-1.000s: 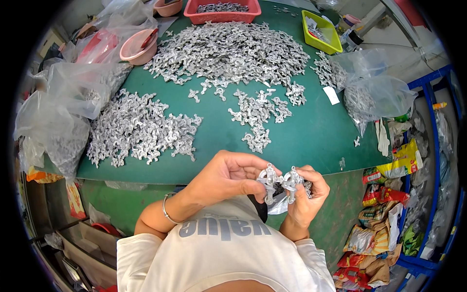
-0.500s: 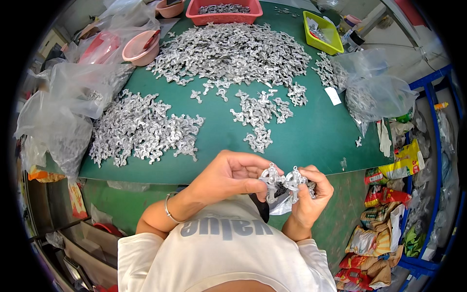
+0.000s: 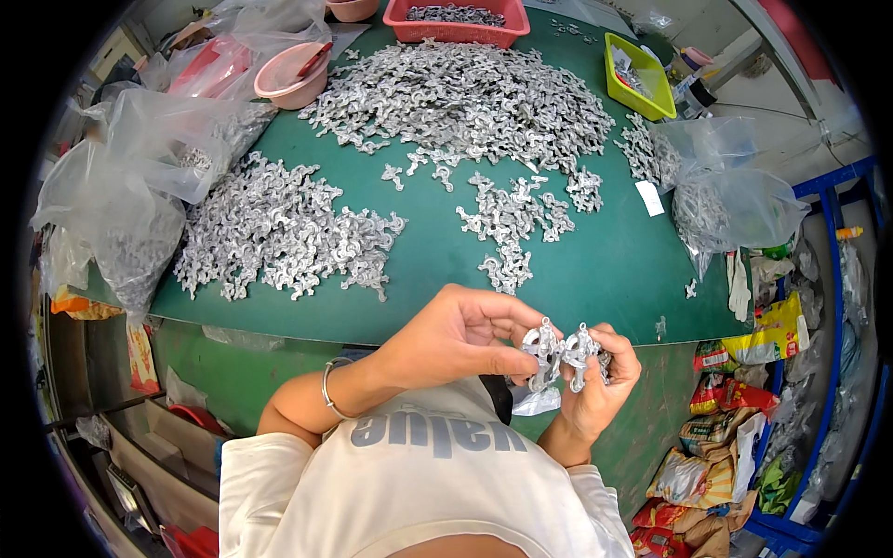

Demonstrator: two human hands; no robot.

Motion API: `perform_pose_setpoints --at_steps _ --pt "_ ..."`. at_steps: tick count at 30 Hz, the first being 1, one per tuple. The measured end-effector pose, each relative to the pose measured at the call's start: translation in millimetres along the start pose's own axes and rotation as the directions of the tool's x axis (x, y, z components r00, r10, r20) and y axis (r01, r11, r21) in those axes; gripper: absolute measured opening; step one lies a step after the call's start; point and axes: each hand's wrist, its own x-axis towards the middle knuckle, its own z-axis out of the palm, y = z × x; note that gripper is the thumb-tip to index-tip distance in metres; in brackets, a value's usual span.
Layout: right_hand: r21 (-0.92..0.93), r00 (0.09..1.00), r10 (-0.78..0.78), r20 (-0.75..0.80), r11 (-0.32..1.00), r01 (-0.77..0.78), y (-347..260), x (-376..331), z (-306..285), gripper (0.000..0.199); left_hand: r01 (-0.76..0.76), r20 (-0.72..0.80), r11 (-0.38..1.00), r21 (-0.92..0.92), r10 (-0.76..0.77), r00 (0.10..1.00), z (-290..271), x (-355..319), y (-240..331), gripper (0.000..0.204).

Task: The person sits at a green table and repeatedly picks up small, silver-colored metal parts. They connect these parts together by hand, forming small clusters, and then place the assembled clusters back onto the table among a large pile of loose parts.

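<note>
My left hand (image 3: 460,339) pinches a small silver metal casting (image 3: 542,352) with a ring at its top, between thumb and fingers. Close beside it, my right hand (image 3: 603,389) grips a similar silver casting (image 3: 579,346), with more silver metal showing behind its fingers. The two castings stand upright side by side in front of my chest, just off the table's near edge; whether they touch is hard to tell. On the green table (image 3: 423,256) lie a loose pile of like castings (image 3: 279,228) at the left and a smaller cluster (image 3: 507,219) in the middle.
A large heap of castings (image 3: 465,102) covers the far table, before a red tub (image 3: 456,30). A pink bowl (image 3: 290,79) and plastic bags (image 3: 139,177) stand left. At the right are a yellow-green basket (image 3: 656,98), a bag of castings (image 3: 712,209) and a blue rack (image 3: 837,325).
The view has shifted slightly, so the table contents appear farther right. Both hands keep hold of their castings, which are turned a little and sit slightly lower in the picture.
</note>
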Motion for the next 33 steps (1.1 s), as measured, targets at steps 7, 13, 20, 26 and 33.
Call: perform_pose_setpoints --at_steps 7,13,20,26,33 --pt "0.057 0.996 0.041 -0.083 0.998 -0.037 -5 -1 7 0.023 0.01 0.058 1.0 -0.004 -0.01 0.998 -4 0 -1 0.033" --pt "0.105 0.995 0.055 -0.08 0.993 -0.047 -2 -2 6 0.021 0.006 0.052 1.0 0.025 -0.007 0.999 -6 0 -1 0.034" --pt "0.015 0.998 0.026 -0.06 1.0 -0.025 13 4 2 0.019 0.004 0.058 1.0 -0.019 -0.003 0.998 -5 0 -1 0.034" --pt "-0.193 0.963 0.204 -0.179 0.952 -0.237 35 27 15 0.019 -0.011 0.066 0.998 -0.064 0.016 0.998 -5 -1 -3 0.036" --pt "-0.569 0.993 0.066 -0.093 0.815 -0.108 119 38 -13 0.018 -0.008 0.087 0.999 -0.051 0.013 0.996 -5 -2 0 0.036"
